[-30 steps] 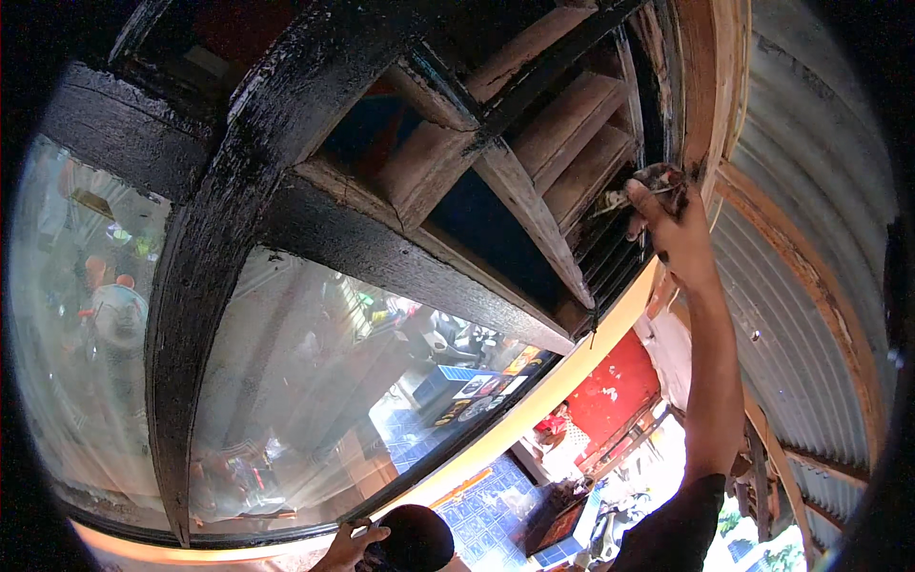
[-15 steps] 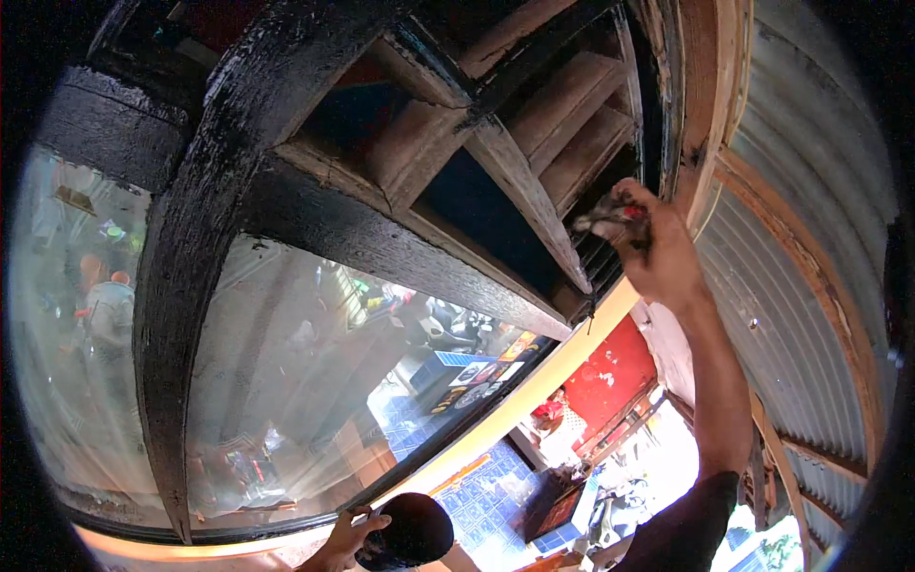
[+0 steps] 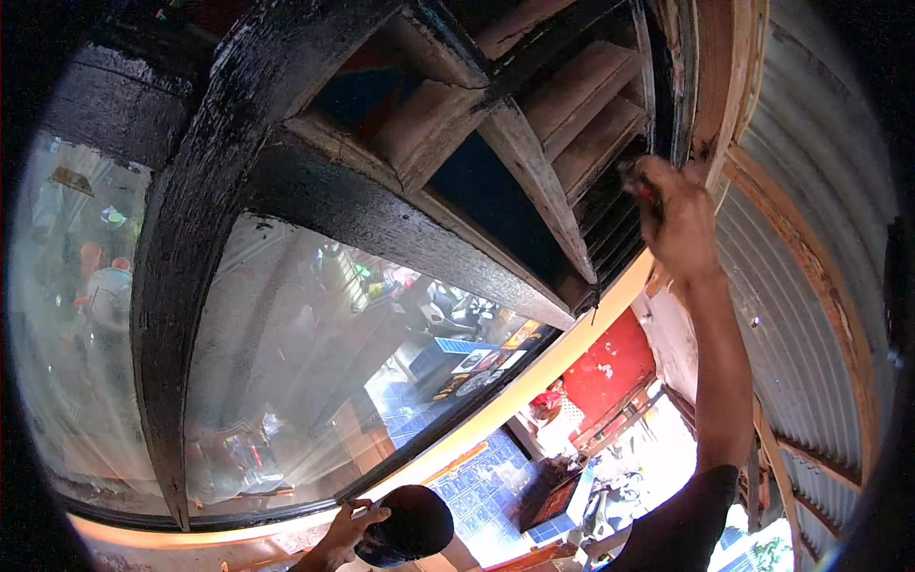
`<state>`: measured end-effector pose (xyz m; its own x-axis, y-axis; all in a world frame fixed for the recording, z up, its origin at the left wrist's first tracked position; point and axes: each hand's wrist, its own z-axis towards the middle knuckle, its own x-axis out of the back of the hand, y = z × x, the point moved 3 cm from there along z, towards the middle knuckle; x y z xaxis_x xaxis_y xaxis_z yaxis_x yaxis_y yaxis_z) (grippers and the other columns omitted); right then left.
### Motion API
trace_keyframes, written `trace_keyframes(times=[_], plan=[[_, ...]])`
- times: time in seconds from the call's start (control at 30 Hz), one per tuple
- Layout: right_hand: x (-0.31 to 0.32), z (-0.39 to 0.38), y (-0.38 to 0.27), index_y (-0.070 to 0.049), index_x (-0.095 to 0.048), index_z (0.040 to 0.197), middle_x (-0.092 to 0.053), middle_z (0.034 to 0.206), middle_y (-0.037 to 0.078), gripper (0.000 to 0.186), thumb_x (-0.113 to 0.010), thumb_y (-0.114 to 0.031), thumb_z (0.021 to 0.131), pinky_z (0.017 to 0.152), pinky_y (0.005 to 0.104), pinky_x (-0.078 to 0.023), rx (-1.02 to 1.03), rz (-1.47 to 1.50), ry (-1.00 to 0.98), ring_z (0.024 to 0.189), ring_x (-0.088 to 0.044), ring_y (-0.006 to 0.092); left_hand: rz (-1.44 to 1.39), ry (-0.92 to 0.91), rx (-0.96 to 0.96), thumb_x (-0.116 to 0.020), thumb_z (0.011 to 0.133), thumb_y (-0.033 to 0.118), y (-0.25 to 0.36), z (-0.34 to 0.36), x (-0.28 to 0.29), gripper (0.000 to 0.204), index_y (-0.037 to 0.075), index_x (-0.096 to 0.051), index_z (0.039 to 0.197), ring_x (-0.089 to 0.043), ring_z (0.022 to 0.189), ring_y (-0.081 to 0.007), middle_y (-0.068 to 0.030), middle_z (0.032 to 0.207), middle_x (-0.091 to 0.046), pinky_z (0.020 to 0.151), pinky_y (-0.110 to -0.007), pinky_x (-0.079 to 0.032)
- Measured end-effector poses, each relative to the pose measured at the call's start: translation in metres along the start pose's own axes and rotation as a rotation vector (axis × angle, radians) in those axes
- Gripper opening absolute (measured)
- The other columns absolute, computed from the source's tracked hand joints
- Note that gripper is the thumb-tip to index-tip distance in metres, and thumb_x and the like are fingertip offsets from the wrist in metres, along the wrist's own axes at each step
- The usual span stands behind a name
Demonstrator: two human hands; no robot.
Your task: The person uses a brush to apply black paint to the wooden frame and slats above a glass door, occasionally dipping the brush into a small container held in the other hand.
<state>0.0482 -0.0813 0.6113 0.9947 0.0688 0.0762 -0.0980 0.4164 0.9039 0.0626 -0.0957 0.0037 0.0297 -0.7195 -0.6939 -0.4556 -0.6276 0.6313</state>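
My right hand (image 3: 679, 217) is raised high on the right, its fingers closed on a small dark paintbrush (image 3: 633, 175) with a red spot on it. The brush is blurred and mostly hidden by the fingers. It is by the upper right end of a wooden lattice (image 3: 534, 181), near dark narrow slats (image 3: 610, 234). Low in the middle, my left hand (image 3: 345, 536) grips the left side of a round container (image 3: 408, 526) with a black inside. Glossy black coats the thick window frame beams (image 3: 195, 219), while parts of the lattice show bare brown wood.
Window panes (image 3: 286, 362) on the left reflect a street-side scene. A yellow-orange ledge (image 3: 534, 372) curves below the frame. Corrugated metal roofing (image 3: 810, 181) with wooden battens (image 3: 796, 238) hangs close on the right. Far below are blue floor tiles (image 3: 491, 477) and a red wall panel (image 3: 615, 372).
My right hand has moved up and to the right with the paintbrush, away from the lattice's lower end. My left hand still holds the container in nearly the same place.
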Motion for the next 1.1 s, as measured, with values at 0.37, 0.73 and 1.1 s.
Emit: trace_keyframes(times=[0.37, 0.73, 1.1], plan=[[0.0, 0.006, 0.024, -0.006, -0.06, 0.1, -0.067, 0.088, 0.007, 0.021, -0.07, -0.007, 0.082, 0.07, 0.0331, -0.05, -0.465, 0.53, 0.089, 0.077, -0.063, 0.022, -0.013, -0.048, -0.017, -0.083, 0.074, 0.033, 0.007, 0.003, 0.005, 0.074, 0.008, -0.038, 0.126, -0.063, 0.093, -0.0294, -0.0191, 0.106, -0.059, 0.074, -0.044, -0.055], [-0.015, -0.027, -0.003, -0.005, -0.057, 0.109, -0.066, 0.095, 0.005, 0.029, -0.072, -0.01, 0.084, 0.074, 0.0341, -0.049, -0.544, 1.055, 0.05, 0.083, -0.062, 0.0182, -0.011, 0.017, 0.055, -0.083, 0.073, 0.032, 0.019, -0.013, 0.001, 0.077, 0.007, -0.037, 0.128, -0.062, 0.099, -0.031, -0.022, 0.111, -0.058, 0.082, -0.045, -0.054], [-0.005, 0.003, 0.004, -0.01, -0.059, 0.107, -0.066, 0.098, 0.015, 0.038, -0.063, 0.006, 0.073, 0.08, 0.0417, -0.05, -0.122, 0.017, -0.056, 0.094, -0.063, 0.0359, 0.011, 0.014, 0.017, -0.084, 0.072, 0.034, 0.013, -0.002, -0.003, 0.078, 0.008, -0.037, 0.13, -0.06, 0.101, -0.0313, -0.0227, 0.115, -0.057, 0.083, -0.045, -0.052]])
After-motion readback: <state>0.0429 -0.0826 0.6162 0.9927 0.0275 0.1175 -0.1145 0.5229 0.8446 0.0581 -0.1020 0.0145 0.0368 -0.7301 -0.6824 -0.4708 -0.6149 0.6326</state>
